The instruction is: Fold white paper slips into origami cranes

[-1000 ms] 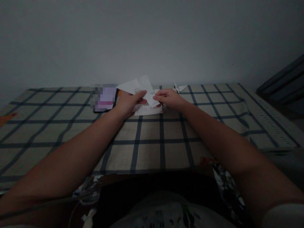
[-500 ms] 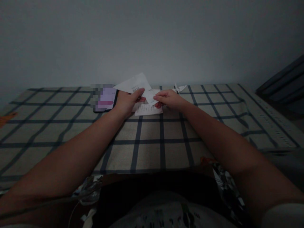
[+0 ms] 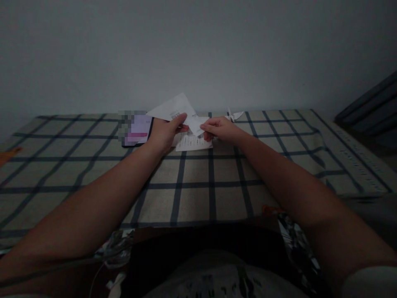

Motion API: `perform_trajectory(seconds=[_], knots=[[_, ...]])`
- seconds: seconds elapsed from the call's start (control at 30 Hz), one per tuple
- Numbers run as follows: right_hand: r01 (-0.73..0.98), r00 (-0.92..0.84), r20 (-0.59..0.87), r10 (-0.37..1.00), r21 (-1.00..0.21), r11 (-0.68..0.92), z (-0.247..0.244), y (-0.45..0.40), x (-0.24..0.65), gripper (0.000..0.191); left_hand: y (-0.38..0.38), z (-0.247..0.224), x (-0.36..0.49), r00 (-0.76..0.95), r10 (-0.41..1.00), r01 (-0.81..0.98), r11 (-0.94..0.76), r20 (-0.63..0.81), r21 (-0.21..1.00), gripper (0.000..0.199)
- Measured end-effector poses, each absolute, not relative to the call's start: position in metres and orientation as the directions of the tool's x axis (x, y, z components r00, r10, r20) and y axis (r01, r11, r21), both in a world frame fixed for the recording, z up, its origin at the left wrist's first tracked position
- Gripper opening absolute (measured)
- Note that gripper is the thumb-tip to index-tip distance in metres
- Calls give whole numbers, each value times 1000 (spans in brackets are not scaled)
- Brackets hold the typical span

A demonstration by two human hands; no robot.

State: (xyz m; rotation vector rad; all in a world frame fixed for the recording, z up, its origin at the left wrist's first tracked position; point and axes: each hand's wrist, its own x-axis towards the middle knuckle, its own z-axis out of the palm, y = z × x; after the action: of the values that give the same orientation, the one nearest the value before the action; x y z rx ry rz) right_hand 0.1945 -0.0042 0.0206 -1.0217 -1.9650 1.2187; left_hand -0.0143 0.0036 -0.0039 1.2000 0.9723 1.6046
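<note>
A white sheet of paper [image 3: 173, 106] with some print is held up between my two hands, tilted over the table. My left hand [image 3: 169, 130] pinches it near its middle, thumb on top. The fingertips of my right hand [image 3: 217, 127] are closed on its lower right corner. Below them a second printed paper [image 3: 194, 142] lies flat on the checked cloth, partly covered by the sheet and my hands. Left of my left hand lies a phone [image 3: 139, 128] with a lit screen, part of it blurred into blocks.
A checked tablecloth [image 3: 195, 198] covers the table, which stands against a plain wall [image 3: 198, 54]. A small folded white paper piece [image 3: 235, 116] sits behind my right hand. Something orange [image 3: 9, 155] lies at the left edge. Clear plastic [image 3: 118, 248] hangs below the front edge.
The held sheet has shifted slightly up and to the left, and its lower corner is now turned differently at my right fingertips. Both hands keep nearly the same places.
</note>
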Motion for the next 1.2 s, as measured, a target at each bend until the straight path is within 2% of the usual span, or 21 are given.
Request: perform_trajectory(seconds=[0.13, 0.3, 0.43, 0.57, 0.7, 1.0, 1.2], knots=[[358, -529, 129, 839, -862, 359, 24, -7, 194, 44, 3, -2, -12, -159, 958, -220, -272, 241, 937, 29], [346, -506, 158, 848, -864, 367, 24, -6, 195, 42, 3, -1, -12, -148, 962, -247, -259, 227, 934, 27], [299, -570, 171, 804, -868, 397, 17, -1, 199, 42, -4, 3, -11, -87, 981, -250, -191, 175, 949, 27], [170, -571, 240, 785, -901, 400, 9, 6, 200, 39, -12, 5, -11, 80, 989, -229, -100, 121, 968, 40], [152, -512, 279, 812, -901, 405, 6, 9, 198, 28, -14, 2, -10, 147, 980, -180, -109, 136, 978, 53], [209, -480, 207, 853, -917, 340, 11, 3, 196, 29, -11, -2, -14, 167, 971, -116, -150, 168, 982, 42], [155, -463, 217, 859, -935, 319, 14, -1, 193, 32, -14, -1, -14, 170, 972, -81, -150, 162, 985, 39]])
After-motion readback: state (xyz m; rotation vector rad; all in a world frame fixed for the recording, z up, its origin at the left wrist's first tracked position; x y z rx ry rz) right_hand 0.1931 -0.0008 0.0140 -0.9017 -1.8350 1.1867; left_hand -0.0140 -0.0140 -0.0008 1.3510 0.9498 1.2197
